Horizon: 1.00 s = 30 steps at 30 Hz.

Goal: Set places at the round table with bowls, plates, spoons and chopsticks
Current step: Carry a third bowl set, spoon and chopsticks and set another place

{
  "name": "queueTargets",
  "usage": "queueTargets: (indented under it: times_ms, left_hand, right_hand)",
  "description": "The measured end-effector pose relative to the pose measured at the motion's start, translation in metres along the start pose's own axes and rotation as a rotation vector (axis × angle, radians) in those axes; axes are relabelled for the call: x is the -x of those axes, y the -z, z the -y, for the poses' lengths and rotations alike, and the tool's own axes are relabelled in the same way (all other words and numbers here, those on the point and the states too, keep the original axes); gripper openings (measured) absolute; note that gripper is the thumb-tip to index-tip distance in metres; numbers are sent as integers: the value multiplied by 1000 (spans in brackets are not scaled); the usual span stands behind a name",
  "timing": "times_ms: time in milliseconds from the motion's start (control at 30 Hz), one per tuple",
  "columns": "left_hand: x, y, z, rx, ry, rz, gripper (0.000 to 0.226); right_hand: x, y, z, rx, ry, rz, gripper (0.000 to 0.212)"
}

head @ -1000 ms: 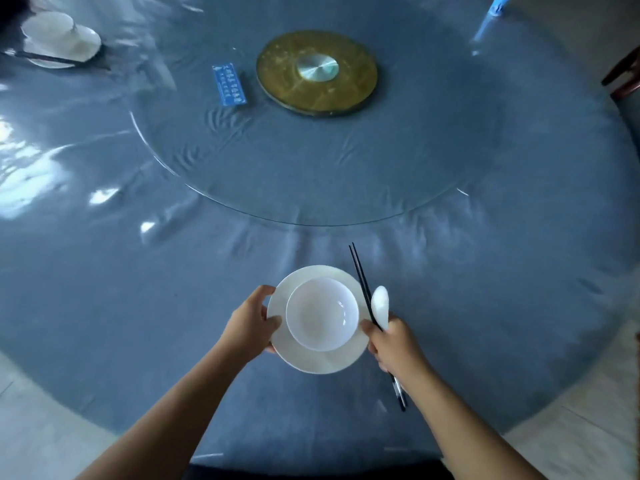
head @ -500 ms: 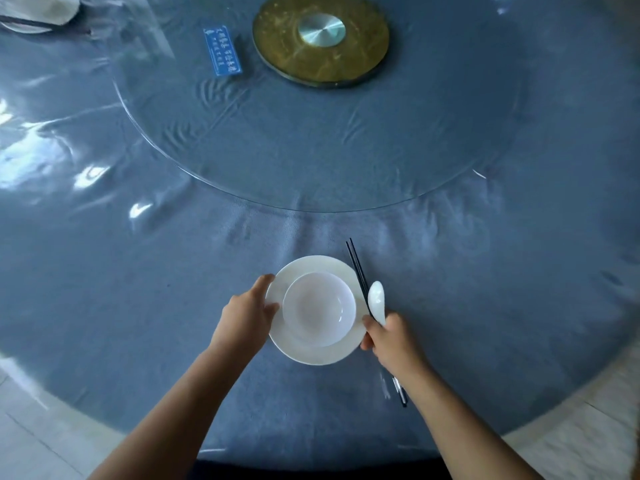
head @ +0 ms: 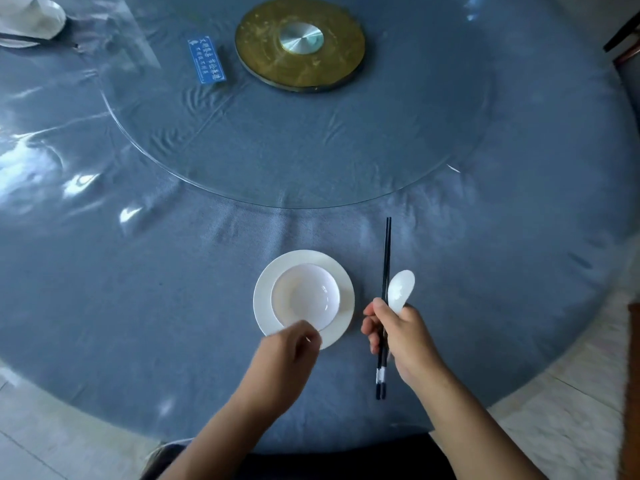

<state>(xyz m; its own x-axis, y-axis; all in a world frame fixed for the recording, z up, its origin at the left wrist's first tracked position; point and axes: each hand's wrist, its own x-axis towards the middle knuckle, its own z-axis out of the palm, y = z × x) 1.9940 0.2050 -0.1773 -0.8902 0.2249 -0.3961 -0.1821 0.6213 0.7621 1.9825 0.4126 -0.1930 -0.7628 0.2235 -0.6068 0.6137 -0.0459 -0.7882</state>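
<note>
- The step in hand, as I judge it, is laying the chopsticks (head: 386,258) and spoon (head: 401,285) down just right of the plate (head: 266,306). The plate sits lower centre of the frame with the bowl (head: 304,297) on it.
- To do it well, I would lower both flat onto the surface (head: 173,289), with the chopsticks side by side, tips toward the top of the frame and clear of the plate rim. Then I would ease the spoon apart so nothing rolls.
- My right hand (head: 398,337) is clamped round the chopsticks and spoon together, with the spoon's scoop sticking out above the knuckles.
- My left hand (head: 287,355) hovers at the plate's near rim, fingers loosely curled and holding nothing. It is blurred, so I cannot tell whether it touches.
</note>
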Motion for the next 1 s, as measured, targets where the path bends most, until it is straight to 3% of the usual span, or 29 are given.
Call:
queueTargets:
  times_ms: [100,200,367,533,667,767,867,1000]
  left_hand:
    - [6,-31,-13,273,137,369,17]
    - [9,-49,-19,551,259,508,21]
    - [16,-55,-15,749,320,524,19]
    - [16,-56,-12,747,291,491,16]
    - [14,-57,-8,738,313,466,15]
    - [16,-58,1,718,347,485,15]
    - [17,-58,11,693,376,482,16]
    - [11,-58,16,692,395,482,18]
  right_hand:
    - [13,-6,7,-114,17,63,27]
    - [18,-14,6,-169,13,105,27]
    - [16,-16,0,-136,50,121,28]
    - [8,-16,-9,-57,85,180,31]
    - [-12,-14,-7,122,125,27,27]
    - [-43,-8,10,117,127,-59,39]
    - [-71,-7,28,34,82,3,18]
    - [-99,-13,31,150,8,60,13]
